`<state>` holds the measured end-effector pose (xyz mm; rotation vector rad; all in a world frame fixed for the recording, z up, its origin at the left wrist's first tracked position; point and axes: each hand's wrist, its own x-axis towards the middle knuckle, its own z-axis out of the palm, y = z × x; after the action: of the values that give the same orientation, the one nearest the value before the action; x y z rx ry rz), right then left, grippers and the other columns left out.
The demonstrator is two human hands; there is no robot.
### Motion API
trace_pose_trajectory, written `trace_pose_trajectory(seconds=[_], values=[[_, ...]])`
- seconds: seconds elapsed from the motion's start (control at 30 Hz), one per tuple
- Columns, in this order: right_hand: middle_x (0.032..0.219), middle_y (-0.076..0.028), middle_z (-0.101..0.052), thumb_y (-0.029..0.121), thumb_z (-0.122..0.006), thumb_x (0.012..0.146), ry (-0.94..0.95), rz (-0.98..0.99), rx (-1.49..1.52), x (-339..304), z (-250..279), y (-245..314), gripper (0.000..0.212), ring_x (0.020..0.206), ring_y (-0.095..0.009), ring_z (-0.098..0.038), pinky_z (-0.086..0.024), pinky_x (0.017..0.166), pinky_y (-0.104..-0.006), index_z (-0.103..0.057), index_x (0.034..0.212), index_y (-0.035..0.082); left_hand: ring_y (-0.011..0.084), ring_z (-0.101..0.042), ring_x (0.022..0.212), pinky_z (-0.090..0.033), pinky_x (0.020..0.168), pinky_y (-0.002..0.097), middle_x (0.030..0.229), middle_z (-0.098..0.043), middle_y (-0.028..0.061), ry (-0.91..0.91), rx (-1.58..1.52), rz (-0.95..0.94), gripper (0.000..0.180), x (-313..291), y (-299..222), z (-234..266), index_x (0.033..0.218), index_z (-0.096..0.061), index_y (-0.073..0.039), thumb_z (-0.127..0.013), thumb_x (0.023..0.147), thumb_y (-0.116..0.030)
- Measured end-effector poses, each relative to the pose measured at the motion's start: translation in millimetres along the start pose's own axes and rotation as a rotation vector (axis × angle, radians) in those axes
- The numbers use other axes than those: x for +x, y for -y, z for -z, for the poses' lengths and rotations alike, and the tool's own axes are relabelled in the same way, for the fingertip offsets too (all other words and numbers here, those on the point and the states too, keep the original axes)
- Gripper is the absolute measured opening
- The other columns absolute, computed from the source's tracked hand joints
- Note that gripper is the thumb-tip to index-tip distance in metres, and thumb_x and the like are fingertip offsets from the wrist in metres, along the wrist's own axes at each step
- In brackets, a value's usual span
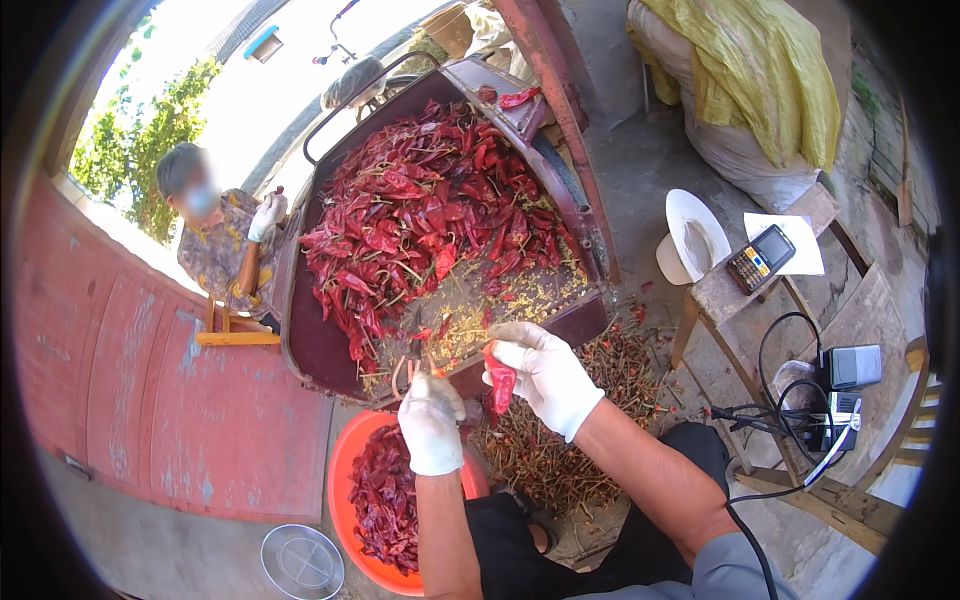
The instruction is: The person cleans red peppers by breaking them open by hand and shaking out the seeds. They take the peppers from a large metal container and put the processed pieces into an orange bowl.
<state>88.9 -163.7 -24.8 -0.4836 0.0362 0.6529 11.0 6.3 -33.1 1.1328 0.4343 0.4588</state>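
Note:
In front of the cart, my right hand [540, 378] in a white glove is closed on a dried red chili pepper [500, 380], which hangs below the fingers. My left hand [431, 425], also gloved, is closed on a small tool with a tan looped handle [399, 378] that looks like scissors; its working end is hard to make out. Both hands are close together but apart. Beyond them a heap of dried red chili peppers [400, 215] fills much of the dark red metal cart [560, 335]. An orange basin [340, 470] of red peppers stands below my left hand.
Cut stems [570, 440] lie piled on the ground by my legs. A round sieve [302, 562] is beside the basin. At right stand a wooden stool [735, 300] with a handheld device [762, 258], a white hat [690, 240] and cabled boxes [850, 367]. A gloved co-worker [225, 235] sits at left.

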Motion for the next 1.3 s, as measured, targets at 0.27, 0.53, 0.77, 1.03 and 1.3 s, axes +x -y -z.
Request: trace_pose_trajectory(seconds=[0.27, 0.53, 0.77, 1.03, 1.3], values=[[0.102, -0.009, -0.065, 0.029, -0.048, 0.103, -0.038, -0.258, 0.342, 4.7, 10.1, -6.9, 0.029, 0.083, -0.021, -0.063, -0.053, 0.070, -0.0328, -0.058, 0.116, 0.005, 0.0103, -0.064, 0.074, -0.049, 0.063, 0.0245, 0.090, -0.072, 0.0038, 0.051, 0.819, -0.101, 0.025, 37.3, -0.7, -27.5, 0.108, -0.071, 0.000, -0.059, 0.098, -0.020], [0.096, -0.003, -0.065, 0.020, -0.061, 0.097, -0.017, -0.196, 0.046, -2.1, 6.9, 4.3, 0.017, 0.066, -0.009, -0.057, -0.043, 0.051, -0.0242, -0.061, 0.110, 0.008, 0.0293, -0.071, 0.092, -0.053, 0.084, 0.0376, 0.099, -0.073, 0.0167, 0.089, 1.483, -0.458, 0.034, 137.7, 40.7, -56.2, 0.109, -0.073, -0.006, -0.068, 0.090, -0.034], [0.090, -0.001, -0.068, 0.013, -0.065, 0.094, -0.034, -0.161, 0.023, -0.7, 1.4, 9.3, 0.014, 0.059, -0.006, -0.056, -0.038, 0.044, -0.0206, -0.064, 0.106, 0.006, 0.0340, -0.069, 0.094, -0.053, 0.086, 0.0427, 0.101, -0.072, 0.0175, 0.060, 1.847, -0.458, 0.040, 177.6, 62.0, -63.2, 0.111, -0.072, -0.010, -0.068, 0.084, -0.040], [0.093, -0.006, -0.069, 0.012, -0.063, 0.095, -0.094, -0.053, -0.356, -0.7, -2.6, 19.0, 0.020, 0.059, -0.007, -0.058, -0.041, 0.045, -0.0224, -0.067, 0.113, 0.004, 0.0274, -0.071, 0.085, -0.054, 0.078, 0.0376, 0.092, -0.073, 0.0125, -0.006, 1.475, -0.461, 0.034, 132.2, 25.5, -52.5, 0.113, -0.070, -0.008, -0.073, 0.083, -0.022], [0.122, -0.011, -0.065, 0.017, -0.070, 0.082, -0.122, 1.015, -1.517, 1.6, 4.2, 5.9, 0.041, 0.087, -0.027, -0.071, -0.057, 0.073, -0.0373, -0.063, 0.121, 0.007, 0.0186, -0.067, 0.080, -0.054, 0.075, 0.0307, 0.092, -0.070, 0.0111, 0.153, 1.220, -0.533, 0.035, 20.1, -15.4, -54.3, 0.115, -0.070, -0.002, -0.076, 0.081, -0.007]])
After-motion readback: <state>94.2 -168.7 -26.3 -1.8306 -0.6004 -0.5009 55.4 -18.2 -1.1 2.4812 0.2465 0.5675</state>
